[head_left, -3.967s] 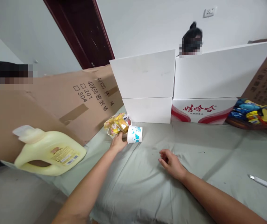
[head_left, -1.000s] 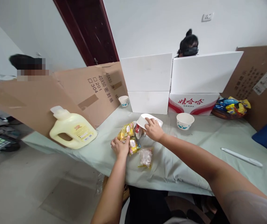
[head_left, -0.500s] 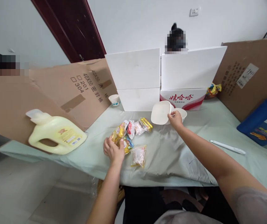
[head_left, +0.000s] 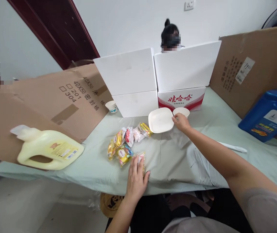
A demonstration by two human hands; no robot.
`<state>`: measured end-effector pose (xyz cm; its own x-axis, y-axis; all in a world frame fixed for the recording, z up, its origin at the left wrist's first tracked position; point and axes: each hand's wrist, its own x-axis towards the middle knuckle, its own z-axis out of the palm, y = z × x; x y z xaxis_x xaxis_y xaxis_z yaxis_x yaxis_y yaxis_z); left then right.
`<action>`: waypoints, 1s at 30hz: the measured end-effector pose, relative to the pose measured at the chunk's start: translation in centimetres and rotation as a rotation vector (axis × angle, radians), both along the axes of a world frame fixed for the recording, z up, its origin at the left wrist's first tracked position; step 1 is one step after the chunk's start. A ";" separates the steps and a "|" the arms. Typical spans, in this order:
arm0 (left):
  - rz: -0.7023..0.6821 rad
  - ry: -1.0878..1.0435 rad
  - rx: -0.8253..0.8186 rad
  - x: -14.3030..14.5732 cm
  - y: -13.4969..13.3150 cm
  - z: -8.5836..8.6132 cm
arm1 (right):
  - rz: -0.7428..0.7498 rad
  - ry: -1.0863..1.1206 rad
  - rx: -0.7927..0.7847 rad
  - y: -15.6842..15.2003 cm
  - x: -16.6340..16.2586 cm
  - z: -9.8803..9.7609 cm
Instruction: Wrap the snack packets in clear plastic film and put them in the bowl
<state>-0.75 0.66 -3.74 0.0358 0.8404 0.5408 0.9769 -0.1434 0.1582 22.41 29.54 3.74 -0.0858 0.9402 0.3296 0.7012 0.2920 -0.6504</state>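
Note:
My left hand (head_left: 137,176) lies with fingers stretched over a small clear snack packet (head_left: 142,158), mostly covered by the hand; the thumb is apart. My right hand (head_left: 182,122) pinches the right rim of a white squarish bowl (head_left: 161,120), which looks empty. Behind that hand stands a white round bowl (head_left: 181,112). Several wrapped snacks lie in a loose curve left of the squarish bowl: a yellow-and-blue packet (head_left: 124,154), a gold packet (head_left: 119,138), a red-and-white packet (head_left: 129,136), a pale clear packet (head_left: 139,134) and a yellow packet (head_left: 146,128).
White boxes (head_left: 133,77) stand at the back, with a paper cup (head_left: 111,106) beside them. A pale yellow jug (head_left: 53,150) is on the left, a blue bottle (head_left: 266,116) on the right. A white stick-like object (head_left: 234,147) lies near my right forearm. A person (head_left: 169,35) is behind the boxes.
My left hand has left the gold and blue packets and moved right and nearer, onto the clear packet. The squarish bowl, tilted before, now sits flatter, still in my right hand. The view has shifted.

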 end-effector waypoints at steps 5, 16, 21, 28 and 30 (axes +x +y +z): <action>-0.038 -0.081 -0.041 -1.0 0.4 0.2 | 0.003 -0.139 0.022 1.0 2.0 -0.2; -0.177 -0.855 -0.181 1.3 6.8 5.7 | 0.111 -0.222 0.139 -0.4 7.7 -0.4; -0.433 -1.123 -0.413 6.2 13.1 5.7 | 0.172 -0.232 0.172 -4.3 8.8 -1.5; -0.784 -0.858 -0.549 9.3 16.6 3.5 | -0.014 -0.363 0.068 -11.3 18.2 -3.8; -0.754 -0.767 -0.510 9.0 16.6 3.1 | -0.164 -0.470 0.018 -13.1 21.7 -4.6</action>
